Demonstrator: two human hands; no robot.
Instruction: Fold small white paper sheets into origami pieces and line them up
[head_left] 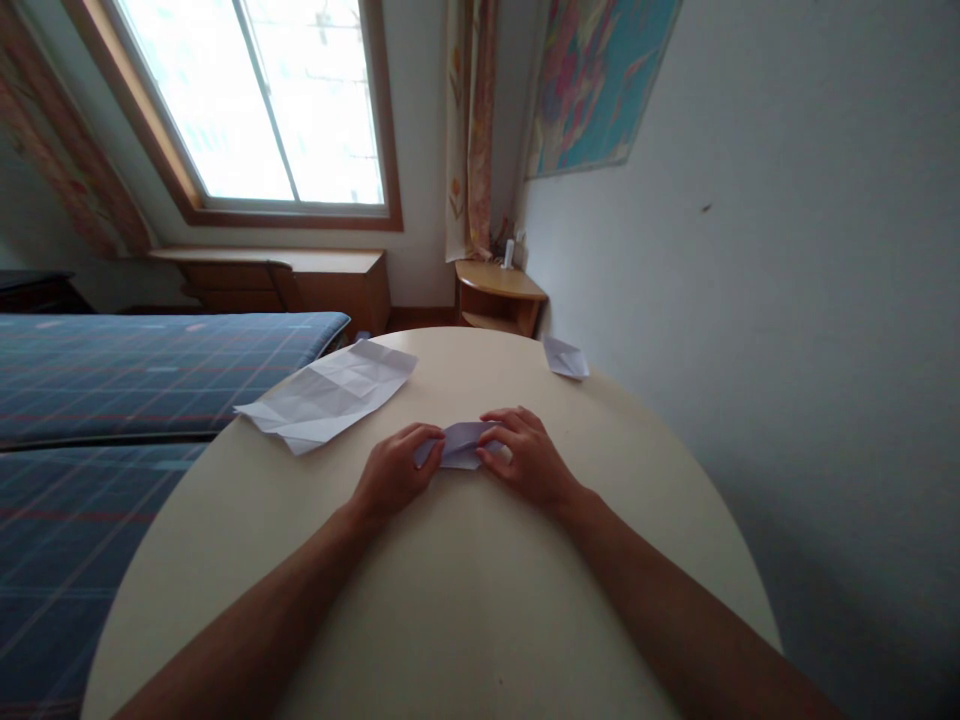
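A small folded piece of white paper (461,447) lies between my two hands over the middle of the round table. My left hand (397,465) pinches its left end between thumb and fingers. At the right end, my right hand (525,455) grips the paper in the same way, its thumb low and its fingers curled above. The ends of the paper are partly covered by my fingers. Farther back on the left rests a larger creased sheet of white paper (330,395). A small folded paper piece (565,359) sits near the table's far right edge.
The cream round table (465,600) stands close to a white wall (810,300) on the right. To the left is a bed with a blue plaid cover (150,375). Beyond the table are a wooden corner shelf (502,280) and a low desk (337,262) under the window.
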